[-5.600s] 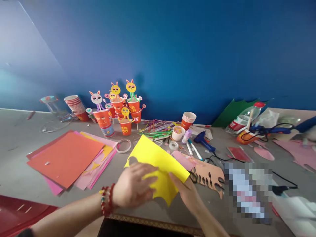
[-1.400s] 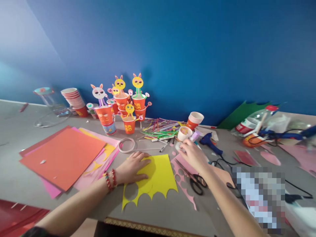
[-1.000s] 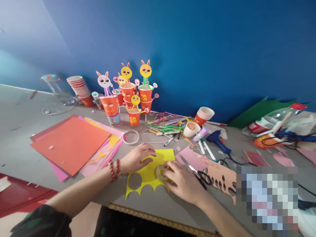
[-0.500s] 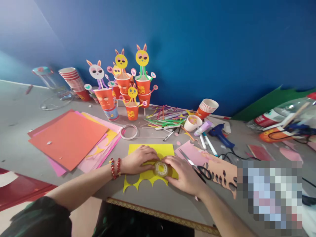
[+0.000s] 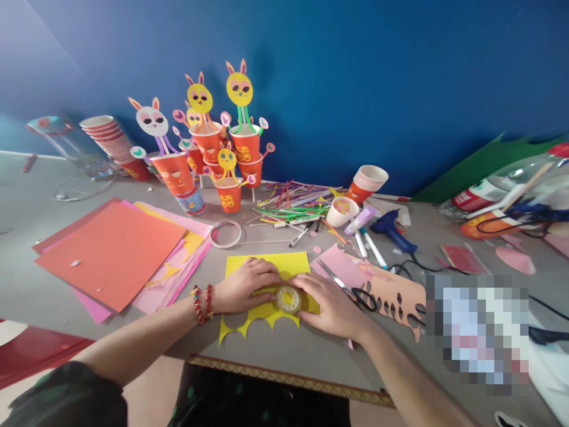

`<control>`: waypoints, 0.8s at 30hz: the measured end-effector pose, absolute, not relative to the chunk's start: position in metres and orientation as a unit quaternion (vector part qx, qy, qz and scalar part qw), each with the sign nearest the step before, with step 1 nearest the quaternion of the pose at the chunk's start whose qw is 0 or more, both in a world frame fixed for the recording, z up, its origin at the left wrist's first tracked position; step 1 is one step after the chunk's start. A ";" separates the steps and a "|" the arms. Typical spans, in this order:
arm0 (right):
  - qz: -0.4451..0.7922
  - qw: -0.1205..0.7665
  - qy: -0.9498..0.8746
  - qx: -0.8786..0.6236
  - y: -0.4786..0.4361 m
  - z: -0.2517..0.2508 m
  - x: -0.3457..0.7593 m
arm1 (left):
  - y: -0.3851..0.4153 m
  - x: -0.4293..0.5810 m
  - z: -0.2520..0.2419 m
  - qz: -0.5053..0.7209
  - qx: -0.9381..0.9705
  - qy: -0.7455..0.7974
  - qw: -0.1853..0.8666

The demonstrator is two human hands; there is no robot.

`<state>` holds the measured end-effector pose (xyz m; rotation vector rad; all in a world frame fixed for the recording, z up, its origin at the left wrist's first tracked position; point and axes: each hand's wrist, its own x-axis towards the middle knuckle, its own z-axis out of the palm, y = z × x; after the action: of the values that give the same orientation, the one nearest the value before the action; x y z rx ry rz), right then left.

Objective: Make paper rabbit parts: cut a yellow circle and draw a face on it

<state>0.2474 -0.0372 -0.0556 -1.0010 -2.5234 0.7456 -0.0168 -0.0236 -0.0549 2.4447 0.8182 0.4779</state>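
Observation:
A small round tape roll (image 5: 288, 299) with a yellow centre lies on a sheet of yellow paper (image 5: 269, 259), whose near edge has scalloped cut-outs. My right hand (image 5: 331, 305) curves around the roll's right side, thumb below and forefinger above, gripping it. My left hand (image 5: 249, 284) rests flat on the paper, fingers stretched towards the roll's left edge; whether they touch it is unclear. Just right of my right hand, scissors (image 5: 351, 287) lie partly over pink paper (image 5: 335, 264). Part of the yellow sheet is hidden under both hands.
Coloured paper (image 5: 111, 255) is stacked at left, beside a larger tape ring (image 5: 225, 235). Red cups with rabbit figures (image 5: 171, 172) stand behind. Thin coloured sticks (image 5: 293, 204), a white cup (image 5: 342, 212), markers (image 5: 374, 248) and a blue glue gun (image 5: 395, 231) lie further back.
The view has shifted slightly, so most things sit a little further left and higher. Both hands and the tape roll keep nearly the same places on the yellow paper.

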 end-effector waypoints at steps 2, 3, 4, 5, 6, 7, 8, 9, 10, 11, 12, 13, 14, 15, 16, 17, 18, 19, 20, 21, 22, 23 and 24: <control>0.258 0.164 -0.885 -0.352 -0.037 -0.056 0.247 | -0.024 -0.017 -0.055 0.176 0.902 0.300 0.257; 0.256 0.166 -0.885 -0.352 -0.037 -0.056 0.247 | -0.024 -0.017 -0.055 0.176 0.902 0.299 0.256; 0.254 0.167 -0.885 -0.353 -0.037 -0.056 0.247 | -0.024 -0.017 -0.056 0.177 0.902 0.299 0.256; 0.252 0.169 -0.885 -0.354 -0.037 -0.056 0.247 | -0.023 -0.017 -0.056 0.177 0.902 0.299 0.255; 0.251 0.170 -0.885 -0.354 -0.037 -0.056 0.247 | -0.023 -0.017 -0.056 0.178 0.902 0.299 0.256; 0.251 0.168 -0.885 -0.354 -0.037 -0.055 0.247 | -0.024 -0.017 -0.056 0.180 0.901 0.300 0.256; 0.252 0.165 -0.885 -0.354 -0.038 -0.055 0.246 | -0.024 -0.017 -0.056 0.181 0.901 0.301 0.257; 0.255 0.163 -0.885 -0.354 -0.038 -0.054 0.246 | -0.024 -0.017 -0.056 0.182 0.900 0.300 0.258; 0.257 0.161 -0.885 -0.354 -0.038 -0.053 0.246 | -0.024 -0.017 -0.056 0.182 0.900 0.299 0.258; 0.259 0.160 -0.885 -0.353 -0.038 -0.053 0.246 | -0.024 -0.017 -0.055 0.182 0.900 0.299 0.259; 0.261 0.160 -0.884 -0.353 -0.037 -0.052 0.246 | -0.024 -0.017 -0.055 0.181 0.900 0.299 0.259; 0.262 0.162 -0.884 -0.352 -0.037 -0.052 0.246 | -0.024 -0.017 -0.055 0.180 0.900 0.299 0.259; 0.263 0.163 -0.884 -0.351 -0.037 -0.052 0.247 | -0.024 -0.017 -0.055 0.181 0.900 0.300 0.259; 0.264 0.163 -0.884 -0.350 -0.037 -0.052 0.247 | -0.024 -0.017 -0.055 0.181 0.900 0.301 0.258; 0.265 0.163 -0.884 -0.349 -0.037 -0.053 0.247 | -0.024 -0.017 -0.055 0.182 0.900 0.301 0.258; 0.266 0.161 -0.884 -0.348 -0.037 -0.053 0.247 | -0.024 -0.017 -0.056 0.183 0.900 0.300 0.257; 0.266 0.159 -0.885 -0.349 -0.037 -0.053 0.247 | -0.024 -0.017 -0.056 0.184 0.901 0.300 0.256; 0.265 0.158 -0.884 -0.350 -0.037 -0.053 0.247 | -0.024 -0.018 -0.057 0.186 0.901 0.298 0.255; 0.265 0.157 -0.884 -0.351 -0.037 -0.053 0.247 | -0.024 -0.018 -0.058 0.192 0.901 0.294 0.255; 0.266 0.157 -0.884 -0.351 -0.037 -0.053 0.247 | -0.024 -0.019 -0.058 0.203 0.899 0.291 0.256; 0.268 0.157 -0.883 -0.351 -0.037 -0.053 0.247 | -0.024 -0.020 -0.058 0.220 0.897 0.286 0.257; 0.271 0.159 -0.883 -0.349 -0.037 -0.052 0.246 | -0.024 -0.021 -0.058 0.239 0.895 0.279 0.254; 0.273 0.161 -0.883 -0.347 -0.037 -0.052 0.246 | -0.025 -0.021 -0.058 0.259 0.895 0.268 0.245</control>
<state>0.2463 -0.0373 -0.0516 -0.9909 -2.5208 0.7796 -0.0213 -0.0248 -0.0577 2.4438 0.7317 0.7061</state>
